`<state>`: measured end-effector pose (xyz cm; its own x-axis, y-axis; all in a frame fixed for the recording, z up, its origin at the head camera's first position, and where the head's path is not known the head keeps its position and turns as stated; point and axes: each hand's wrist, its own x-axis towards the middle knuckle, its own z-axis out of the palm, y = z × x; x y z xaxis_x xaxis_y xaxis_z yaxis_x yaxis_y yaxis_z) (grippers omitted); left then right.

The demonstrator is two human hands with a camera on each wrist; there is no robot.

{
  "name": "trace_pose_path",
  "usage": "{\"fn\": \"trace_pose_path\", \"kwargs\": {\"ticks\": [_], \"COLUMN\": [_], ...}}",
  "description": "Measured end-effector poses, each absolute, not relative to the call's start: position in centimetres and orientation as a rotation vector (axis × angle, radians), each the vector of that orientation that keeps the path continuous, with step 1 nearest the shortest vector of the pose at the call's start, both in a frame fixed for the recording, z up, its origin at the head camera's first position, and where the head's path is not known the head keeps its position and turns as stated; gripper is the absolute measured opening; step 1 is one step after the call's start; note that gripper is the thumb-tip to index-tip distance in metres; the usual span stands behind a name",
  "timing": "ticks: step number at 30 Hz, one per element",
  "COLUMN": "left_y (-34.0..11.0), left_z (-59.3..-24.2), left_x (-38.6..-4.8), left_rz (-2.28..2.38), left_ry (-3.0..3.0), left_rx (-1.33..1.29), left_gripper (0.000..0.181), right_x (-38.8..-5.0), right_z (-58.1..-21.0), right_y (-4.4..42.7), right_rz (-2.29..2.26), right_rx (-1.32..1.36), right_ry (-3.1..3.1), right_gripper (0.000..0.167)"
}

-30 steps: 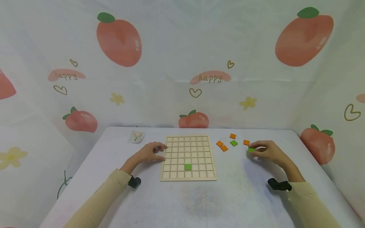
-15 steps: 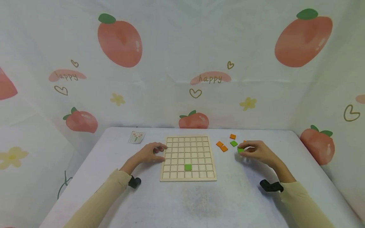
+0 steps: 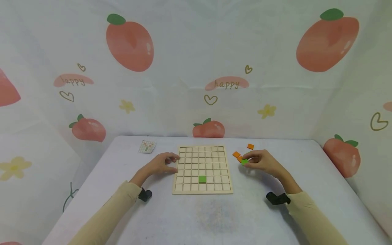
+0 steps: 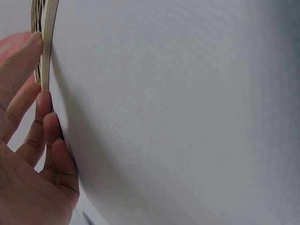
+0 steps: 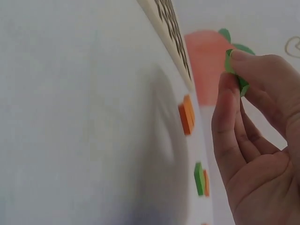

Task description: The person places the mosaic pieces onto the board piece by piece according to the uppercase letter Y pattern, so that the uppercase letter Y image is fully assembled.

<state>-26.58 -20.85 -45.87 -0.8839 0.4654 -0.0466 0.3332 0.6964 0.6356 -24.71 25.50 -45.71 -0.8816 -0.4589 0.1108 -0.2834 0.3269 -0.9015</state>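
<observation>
In the head view, a wooden grid board (image 3: 202, 160) lies on the table with one green square tile (image 3: 202, 179) in a cell near its front. My left hand (image 3: 160, 162) rests at the board's left edge, and its fingertips touch the rim in the left wrist view. Between thumb and index finger, my right hand (image 3: 261, 160) pinches another green tile (image 5: 243, 86), tilted and raised above the table, just right of the board. Loose orange tiles (image 3: 236, 154) lie beside that hand, which partly covers the tiles behind it.
Further back lies one orange tile (image 3: 250, 146). In the right wrist view a loose green tile (image 5: 199, 179) is on the table with orange behind it. A paper card (image 3: 147, 146) with a coloured grid pattern lies back left of the board. A printed cloth hangs behind the table.
My right hand has moved left with the pinched green tile, from the right of the loose tiles toward the board. The left hand has stayed at the board's edge.
</observation>
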Motion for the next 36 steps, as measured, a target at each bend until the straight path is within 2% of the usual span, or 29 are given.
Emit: {"fn": "trace_pose_path", "kwargs": {"ticks": [36], "left_y": [-20.5], "left_z": [-45.9], "left_x": [-26.4], "left_rz": [0.958], "left_ry": [2.705], "left_rx": [0.563], "left_gripper": [0.052], "right_x": [-25.2], "right_z": [-46.6], "right_y": [14.4], "right_rz": [-1.525], "right_rx": [-0.842], "right_ry": [2.351], "right_gripper": [0.026]}}
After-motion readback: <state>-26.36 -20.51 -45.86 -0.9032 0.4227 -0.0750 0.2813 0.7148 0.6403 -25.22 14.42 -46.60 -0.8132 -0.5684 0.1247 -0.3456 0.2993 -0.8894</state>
